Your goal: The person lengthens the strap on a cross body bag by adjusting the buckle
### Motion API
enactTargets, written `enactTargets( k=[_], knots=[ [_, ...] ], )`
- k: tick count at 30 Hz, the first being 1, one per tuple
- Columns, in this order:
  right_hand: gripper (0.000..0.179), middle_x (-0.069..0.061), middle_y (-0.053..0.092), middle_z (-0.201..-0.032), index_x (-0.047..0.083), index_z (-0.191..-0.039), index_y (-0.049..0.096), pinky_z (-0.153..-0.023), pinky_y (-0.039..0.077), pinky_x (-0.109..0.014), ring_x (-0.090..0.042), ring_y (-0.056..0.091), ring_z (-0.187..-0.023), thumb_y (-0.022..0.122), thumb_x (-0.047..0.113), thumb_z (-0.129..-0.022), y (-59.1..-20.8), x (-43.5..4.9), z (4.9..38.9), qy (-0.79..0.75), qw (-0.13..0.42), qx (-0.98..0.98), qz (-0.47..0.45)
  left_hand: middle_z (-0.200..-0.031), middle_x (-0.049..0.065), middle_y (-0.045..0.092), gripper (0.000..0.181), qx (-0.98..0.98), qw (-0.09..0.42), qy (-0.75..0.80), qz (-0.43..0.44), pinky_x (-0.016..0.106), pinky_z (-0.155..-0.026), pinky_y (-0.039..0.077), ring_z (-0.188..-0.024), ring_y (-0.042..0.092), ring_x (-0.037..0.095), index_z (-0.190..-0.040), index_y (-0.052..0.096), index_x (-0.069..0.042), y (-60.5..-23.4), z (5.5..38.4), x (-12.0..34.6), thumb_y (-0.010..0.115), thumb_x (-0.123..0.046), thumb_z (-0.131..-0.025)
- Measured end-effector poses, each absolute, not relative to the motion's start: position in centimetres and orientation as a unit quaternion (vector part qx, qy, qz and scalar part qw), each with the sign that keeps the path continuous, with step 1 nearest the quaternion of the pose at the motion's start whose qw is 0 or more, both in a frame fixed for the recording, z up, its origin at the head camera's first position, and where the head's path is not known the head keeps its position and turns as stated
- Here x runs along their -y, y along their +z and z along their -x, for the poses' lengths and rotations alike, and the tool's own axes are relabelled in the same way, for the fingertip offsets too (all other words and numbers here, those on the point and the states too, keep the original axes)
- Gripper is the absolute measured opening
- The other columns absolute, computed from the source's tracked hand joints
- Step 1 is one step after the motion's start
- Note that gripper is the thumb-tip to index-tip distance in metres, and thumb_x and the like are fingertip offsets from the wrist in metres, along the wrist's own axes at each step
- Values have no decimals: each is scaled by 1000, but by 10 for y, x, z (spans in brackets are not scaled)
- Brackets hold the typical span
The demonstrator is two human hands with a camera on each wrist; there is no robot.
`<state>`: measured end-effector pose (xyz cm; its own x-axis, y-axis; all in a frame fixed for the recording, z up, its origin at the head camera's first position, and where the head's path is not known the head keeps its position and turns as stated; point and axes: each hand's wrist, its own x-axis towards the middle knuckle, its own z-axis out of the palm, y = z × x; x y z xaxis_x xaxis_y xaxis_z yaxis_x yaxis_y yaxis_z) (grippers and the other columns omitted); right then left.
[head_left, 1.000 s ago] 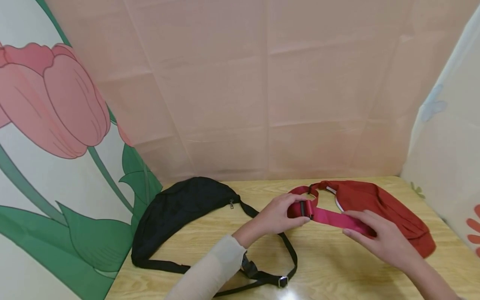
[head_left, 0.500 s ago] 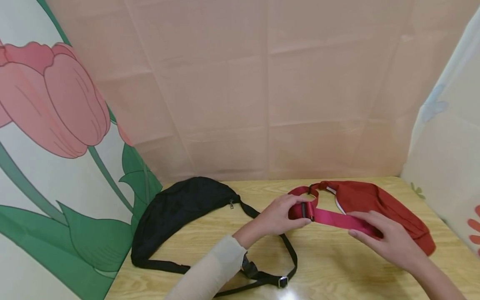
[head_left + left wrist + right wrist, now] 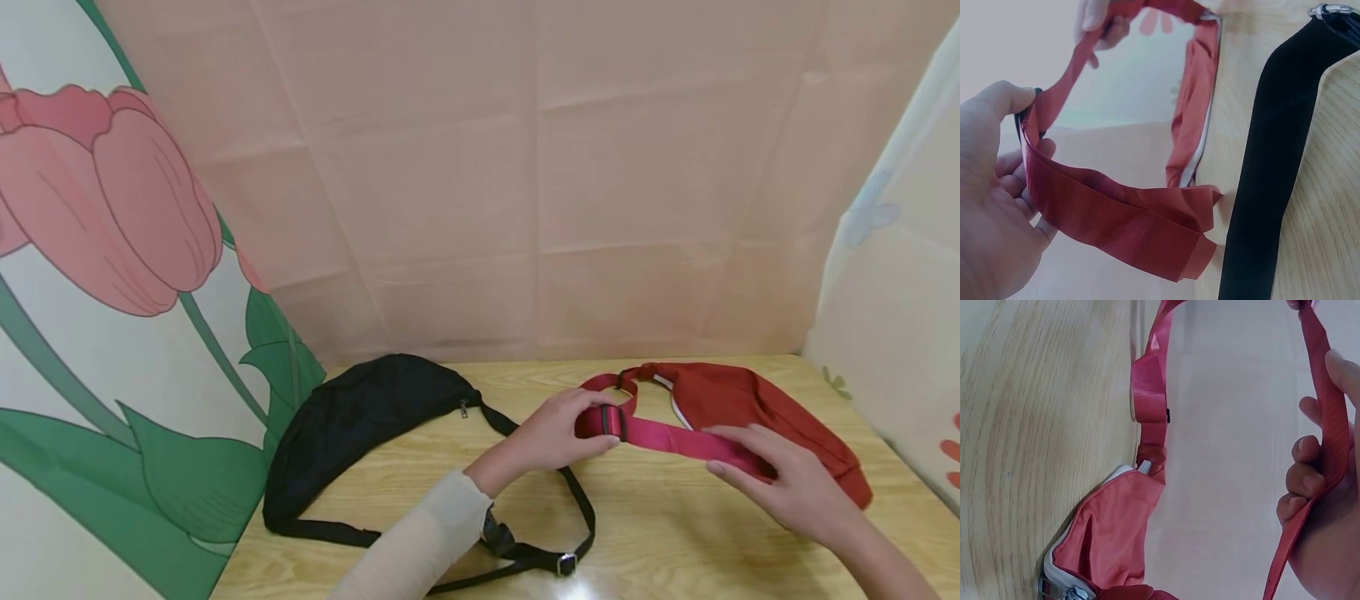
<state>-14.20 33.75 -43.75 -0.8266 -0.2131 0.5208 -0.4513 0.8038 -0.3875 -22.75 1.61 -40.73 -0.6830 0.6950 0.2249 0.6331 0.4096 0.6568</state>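
Observation:
A red waist bag (image 3: 757, 412) lies at the right of the table, its pinkish-red strap (image 3: 663, 435) lifted toward me. My left hand (image 3: 555, 429) pinches the strap at a black slide buckle (image 3: 622, 423), thumb on one side and fingers on the other. In the left wrist view a doubled loop of webbing (image 3: 1116, 215) hangs from that buckle. My right hand (image 3: 798, 483) grips the strap farther right, and the stretch between the hands is fairly straight. Curled fingers (image 3: 1304, 481) show beside the webbing in the right wrist view; the strap's far end is hidden.
A black waist bag (image 3: 367, 429) lies at the left of the wooden table (image 3: 675, 542). Its strap (image 3: 581, 500), with a metal adjuster (image 3: 566, 564), passes under my left forearm. A peach cloth (image 3: 525, 183) hangs behind, and a tulip-printed sheet (image 3: 150, 217) stands at the left.
My right hand has moved slightly to the right and down along with the strap, and the length between the hands looks longer. The left hand stays at the buckle, which has turned slightly.

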Motion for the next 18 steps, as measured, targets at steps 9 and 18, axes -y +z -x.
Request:
enactTargets(
  k=[9, 18],
  knots=[
    [46, 14, 65, -114, 33, -124, 68, -78, 36, -11, 11, 48, -100, 86, 27, -82, -438, -339, 143, 253, 225, 924, -179, -127, -5, 58, 50, -843, 43, 367, -391, 15, -71, 51, -102, 53, 3, -140, 56, -25, -407, 227, -16, 70, -40, -95],
    [48, 15, 65, -113, 33, -123, 68, -80, 34, -9, 11, 48, -100, 87, 26, -80, -438, -339, 142, 249, 234, 921, -187, -127, -7, 58, 51, -844, 40, 365, -390, 15, -72, 50, -103, 52, 3, -140, 56, -24, -407, 226, -16, 71, -41, -94]
  ],
)
